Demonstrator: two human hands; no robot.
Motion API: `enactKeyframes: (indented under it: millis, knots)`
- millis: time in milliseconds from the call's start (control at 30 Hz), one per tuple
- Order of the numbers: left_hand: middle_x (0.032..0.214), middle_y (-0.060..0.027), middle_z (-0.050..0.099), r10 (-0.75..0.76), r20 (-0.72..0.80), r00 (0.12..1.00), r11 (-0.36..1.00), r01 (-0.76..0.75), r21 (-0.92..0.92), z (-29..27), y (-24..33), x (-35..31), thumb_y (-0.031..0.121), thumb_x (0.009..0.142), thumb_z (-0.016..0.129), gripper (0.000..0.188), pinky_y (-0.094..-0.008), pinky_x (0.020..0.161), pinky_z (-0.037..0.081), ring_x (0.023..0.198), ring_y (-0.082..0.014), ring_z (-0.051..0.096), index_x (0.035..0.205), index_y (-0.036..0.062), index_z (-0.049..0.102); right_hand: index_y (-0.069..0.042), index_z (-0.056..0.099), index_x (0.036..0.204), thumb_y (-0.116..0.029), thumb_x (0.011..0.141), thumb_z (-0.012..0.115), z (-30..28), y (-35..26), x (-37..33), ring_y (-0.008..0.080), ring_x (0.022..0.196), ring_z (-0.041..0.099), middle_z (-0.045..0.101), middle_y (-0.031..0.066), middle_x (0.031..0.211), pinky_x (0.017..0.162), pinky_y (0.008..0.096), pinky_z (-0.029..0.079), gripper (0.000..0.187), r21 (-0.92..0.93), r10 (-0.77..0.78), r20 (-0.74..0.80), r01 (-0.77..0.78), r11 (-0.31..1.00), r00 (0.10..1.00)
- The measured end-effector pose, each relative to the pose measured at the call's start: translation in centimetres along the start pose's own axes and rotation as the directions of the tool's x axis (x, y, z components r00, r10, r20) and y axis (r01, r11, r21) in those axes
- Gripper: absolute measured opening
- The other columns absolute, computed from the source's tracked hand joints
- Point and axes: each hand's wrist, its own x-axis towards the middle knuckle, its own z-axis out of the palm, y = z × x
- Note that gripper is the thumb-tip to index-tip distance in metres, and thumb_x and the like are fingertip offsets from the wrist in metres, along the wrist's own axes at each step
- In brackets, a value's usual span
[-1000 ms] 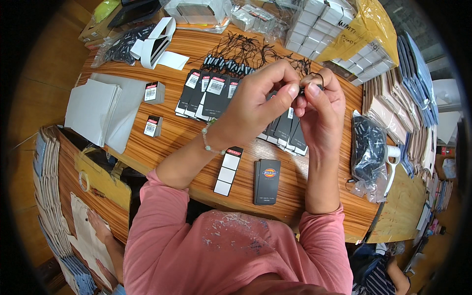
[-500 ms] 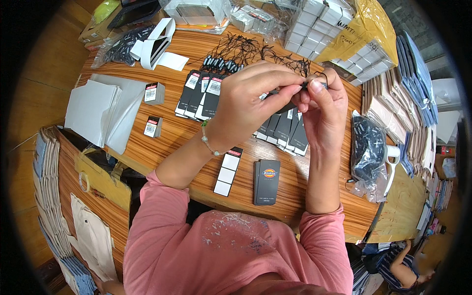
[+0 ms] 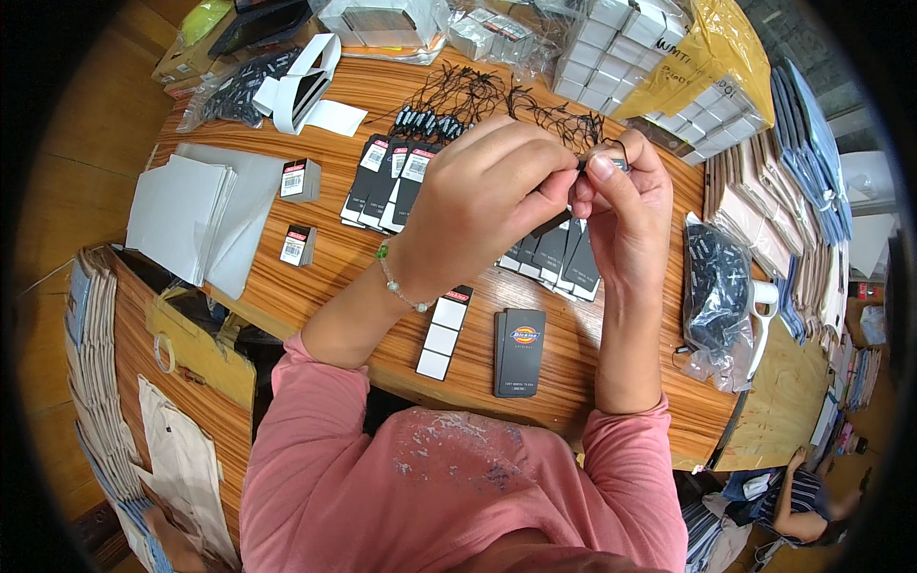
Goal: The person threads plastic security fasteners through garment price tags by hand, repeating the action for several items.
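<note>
Both hands meet above the middle of the wooden table. My left hand [image 3: 487, 196], with a beaded bracelet at its wrist, pinches a black hang-tag string [image 3: 581, 165]. My right hand [image 3: 626, 205] grips the dark fastener end of that string between thumb and fingers. Most of the tag on it is hidden behind my left hand. Under and beside the hands lie rows of black hang tags [image 3: 554, 250] with their strings [image 3: 468, 91] spread behind them. Nearer me rest a pile of dark grey tags [image 3: 521, 353] and a strip of blank white labels [image 3: 442, 334].
Two small sticker stacks [image 3: 299, 180] and white sheets [image 3: 177, 220] lie to the left. A plastic bag of black strings [image 3: 716, 286] sits at right, beside a white-handled tool [image 3: 761, 306]. Folded garments [image 3: 755, 205] and a yellow-taped package [image 3: 707, 67] stand beyond. Another person [image 3: 802, 501] is at lower right.
My left hand has shifted slightly left, and its fingertips now sit a little apart from the right thumb. The person at lower right has moved slightly right. The tags on the table look the same.
</note>
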Motion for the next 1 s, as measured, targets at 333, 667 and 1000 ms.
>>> enactKeyframes:
  millis: [333,667,1000]
  knots:
    - [0.078,-0.0058,0.058,-0.314,0.186,0.931,0.844,0.363,-0.395,0.0,0.1,0.1,-0.001,0.073,0.059,0.007,-0.0222,0.064,0.044,0.071,-0.0116,0.055,0.079,-0.0008,0.057,-0.004,0.046,0.072,-0.001,0.077,0.058,-0.2,-0.3,0.0,0.0109,0.056,0.053,0.057,0.0079,0.069,0.048,0.0218,0.043,0.013,0.001,-0.026,-0.009,0.026,1.0,1.0]
    - [0.075,-0.0016,0.05,-0.36,0.41,0.838,0.54,0.545,-0.641,0.5,-0.8,-0.4,0.01,0.085,0.048,0.011,-0.0206,0.065,0.041,0.07,-0.0063,0.048,0.082,0.0001,0.049,-0.004,0.046,0.071,-0.001,0.076,0.059,-0.2,-0.4,0.1,0.0101,0.056,0.051,0.058,0.0086,0.07,0.049,0.022,0.043,0.015,-0.108,-0.03,0.047,0.035,0.993,0.998]
    - [0.073,-0.0074,0.048,-0.373,0.288,0.882,0.627,0.468,-0.623,1.7,-0.4,-1.1,0.009,0.085,0.044,0.011,-0.0253,0.062,0.041,0.067,-0.0136,0.049,0.082,-0.0011,0.044,-0.003,0.047,0.073,-0.001,0.075,0.06,0.1,-0.2,0.0,0.01,0.057,0.052,0.058,0.0083,0.07,0.05,0.0217,0.043,0.014,-0.05,-0.026,0.032,0.027,0.998,0.999]
